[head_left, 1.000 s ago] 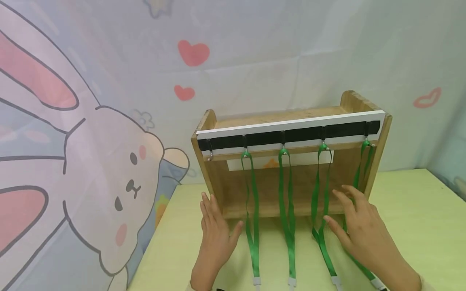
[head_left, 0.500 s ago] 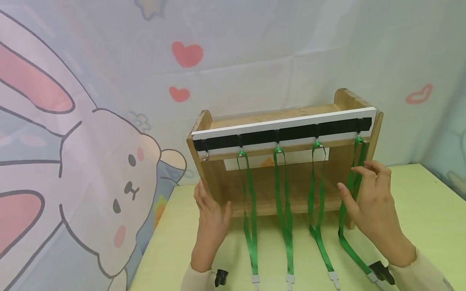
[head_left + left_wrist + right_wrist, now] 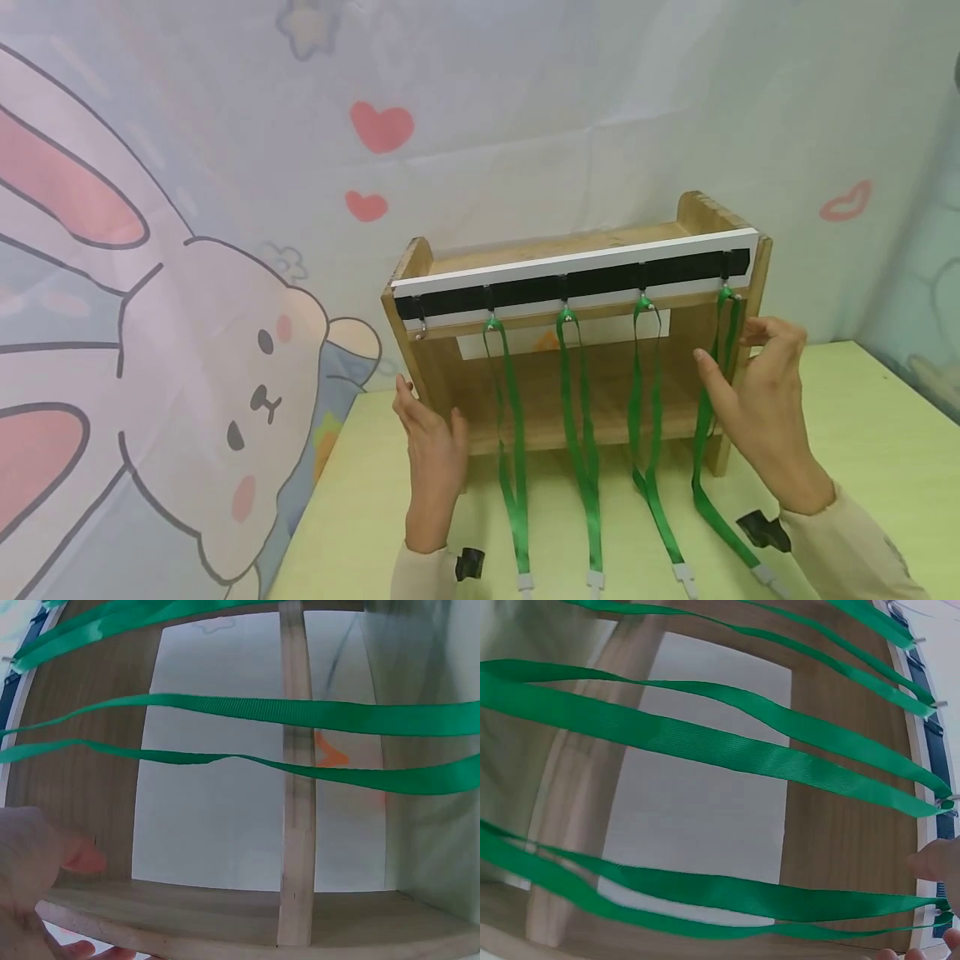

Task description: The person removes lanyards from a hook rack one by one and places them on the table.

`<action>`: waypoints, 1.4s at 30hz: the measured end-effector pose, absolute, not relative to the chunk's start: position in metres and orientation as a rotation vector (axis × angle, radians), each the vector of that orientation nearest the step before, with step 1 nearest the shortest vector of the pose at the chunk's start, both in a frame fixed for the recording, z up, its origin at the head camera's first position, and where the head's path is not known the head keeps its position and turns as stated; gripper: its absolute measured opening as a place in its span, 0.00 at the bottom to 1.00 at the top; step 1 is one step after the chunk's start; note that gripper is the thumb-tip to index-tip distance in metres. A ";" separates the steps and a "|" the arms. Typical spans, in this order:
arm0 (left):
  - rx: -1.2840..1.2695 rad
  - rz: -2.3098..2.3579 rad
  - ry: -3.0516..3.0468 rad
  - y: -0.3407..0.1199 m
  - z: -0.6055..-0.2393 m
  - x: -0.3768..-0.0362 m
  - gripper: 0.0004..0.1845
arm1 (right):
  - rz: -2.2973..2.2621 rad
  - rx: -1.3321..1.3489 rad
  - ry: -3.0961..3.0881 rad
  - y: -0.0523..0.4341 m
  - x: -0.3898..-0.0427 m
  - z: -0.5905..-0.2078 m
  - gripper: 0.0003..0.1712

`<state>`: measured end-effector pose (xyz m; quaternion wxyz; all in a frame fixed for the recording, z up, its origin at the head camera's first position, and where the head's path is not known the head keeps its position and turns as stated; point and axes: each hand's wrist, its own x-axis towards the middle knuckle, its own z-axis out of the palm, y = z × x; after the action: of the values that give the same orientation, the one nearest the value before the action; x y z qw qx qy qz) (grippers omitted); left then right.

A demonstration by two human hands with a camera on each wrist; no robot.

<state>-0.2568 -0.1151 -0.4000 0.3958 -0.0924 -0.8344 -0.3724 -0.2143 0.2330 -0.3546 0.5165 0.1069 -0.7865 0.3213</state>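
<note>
Left fingers (image 3: 408,400) straight against the wooden rack (image 3: 450,387), right fingers (image 3: 772,333) loosely spread beside the rightmost green lanyard (image 3: 705,433).

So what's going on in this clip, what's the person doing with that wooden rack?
A person stands at a wooden rack on a yellow-green table. Four green lanyards hang from hooks on a black strip; the leftmost hook is bare. The left hand rests against the rack's left side panel. The right hand is at the rightmost lanyard, fingers near its top below the hook; whether it actually pinches the strap is unclear.
</note>
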 end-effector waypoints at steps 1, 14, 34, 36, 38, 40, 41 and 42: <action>-0.217 -0.946 -2.109 -0.116 -0.400 -0.258 0.44 | 0.792 0.240 -1.888 0.232 -0.215 -0.352 0.34; -0.150 -0.866 -2.063 -0.121 -0.399 -0.269 0.35 | 0.926 0.097 -1.858 0.223 -0.221 -0.338 0.19; -0.170 -0.867 -2.064 -0.125 -0.399 -0.266 0.35 | 0.898 0.091 -1.753 0.221 -0.215 -0.325 0.07; -0.177 -0.860 -2.061 -0.125 -0.399 -0.267 0.34 | 0.886 0.094 -1.749 0.221 -0.214 -0.323 0.07; -0.182 -0.857 -2.064 -0.125 -0.399 -0.268 0.34 | 0.883 0.092 -1.746 0.221 -0.212 -0.321 0.07; -0.186 -0.858 -2.070 -0.124 -0.400 -0.268 0.33 | 0.881 0.086 -1.743 0.221 -0.209 -0.320 0.06; -0.185 -0.860 -2.073 -0.124 -0.400 -0.268 0.34 | 0.880 0.085 -1.743 0.221 -0.206 -0.319 0.06; -0.184 -0.862 -2.076 -0.124 -0.400 -0.268 0.34 | 0.877 0.086 -1.742 0.221 -0.204 -0.318 0.06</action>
<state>-0.2681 -0.1237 -0.4004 0.4287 -0.0738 -0.8316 -0.3453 -0.2043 0.2215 -0.3181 0.5600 0.0365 -0.7393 0.3722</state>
